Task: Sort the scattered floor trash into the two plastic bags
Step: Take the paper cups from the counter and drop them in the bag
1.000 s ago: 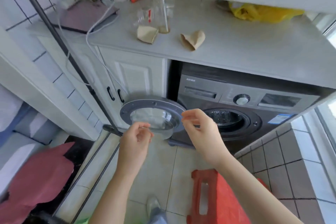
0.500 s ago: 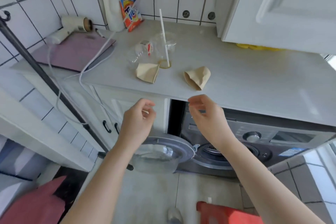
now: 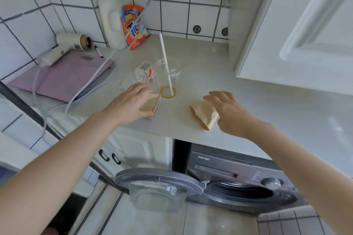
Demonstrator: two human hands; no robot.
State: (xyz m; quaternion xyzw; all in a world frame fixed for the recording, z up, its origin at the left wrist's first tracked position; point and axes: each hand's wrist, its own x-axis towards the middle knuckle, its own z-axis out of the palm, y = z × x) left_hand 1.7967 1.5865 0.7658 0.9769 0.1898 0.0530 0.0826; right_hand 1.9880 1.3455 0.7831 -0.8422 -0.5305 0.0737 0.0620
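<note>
1. Hands reach over a pale desk (image 3: 238,89), and the clear plastic cup (image 3: 168,76) with a white straw (image 3: 165,57) serves as landmark for everything else.
2. Left hand (image 3: 129,101) lies just in front and left of the cup, fingers and thumb wrapped around a brown paper cone (image 3: 151,105), so it grips that cone on the desk.
3. Right hand (image 3: 227,110) is in front and right of the cup, fingers spread and relaxed over a second brown paper cone (image 3: 203,117); whether the fingers touch the paper cannot be told, and they hold nothing.
4. Crumpled clear bottle (image 3: 143,74) with a red and white label lies touching or just beside the cup on its left.
5. Behind the cup, against the tiled wall (image 3: 202,15), stand a white detergent bottle (image 3: 111,19) and an orange detergent packet (image 3: 133,25).
6. Far left of the cup, a pink scale (image 3: 63,78) carries a white hair dryer (image 3: 66,46), its cable trailing off the desk edge.
7. Below the desk, in front of the cup, a grey washing machine (image 3: 238,177) has its round door (image 3: 158,187) swung open.
8. Plastic bags are out of view.
</note>
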